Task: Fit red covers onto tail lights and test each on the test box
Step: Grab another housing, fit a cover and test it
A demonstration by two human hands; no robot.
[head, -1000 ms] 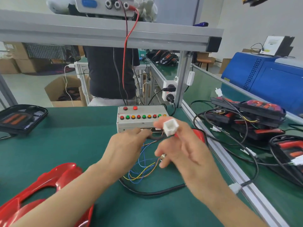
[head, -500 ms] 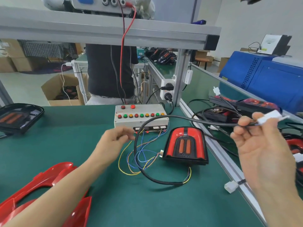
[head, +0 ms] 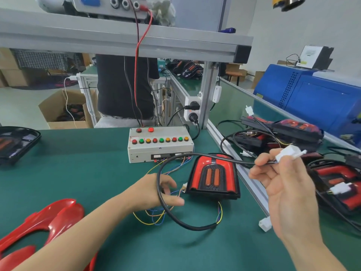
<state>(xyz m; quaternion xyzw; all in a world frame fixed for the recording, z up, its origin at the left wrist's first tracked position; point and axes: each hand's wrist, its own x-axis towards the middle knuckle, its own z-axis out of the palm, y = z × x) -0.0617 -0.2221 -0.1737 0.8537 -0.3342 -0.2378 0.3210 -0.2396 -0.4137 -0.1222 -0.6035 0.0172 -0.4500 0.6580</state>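
At 9 o'clock on the green surface (head: 82,173), a black tail light housing (head: 16,142) sat at the frame edge; loose red covers (head: 48,222) lay at 7 o'clock. Left hand (head: 156,190) rested near centre, fingers loosely spread over thin coloured wires (head: 154,216), gripping nothing, with the black cable (head: 166,210) looping across its knuckles. Test box (head: 160,143) stood at 12 o'clock, a row of red, green and orange buttons on top, coloured wires running from its front. Tail light (head: 213,177) with red cover fitted lay just beside the box at 1 o'clock, flat on the surface; a small white plug (head: 184,186) sat at its left edge. Right hand (head: 285,184) was raised at 3 o'clock, fingers pinching the black cable right behind its white connector (head: 288,153). More tail lights (head: 293,133) with cables were piled at 2 to 3 o'clock, beyond the aluminium rail (head: 246,173).
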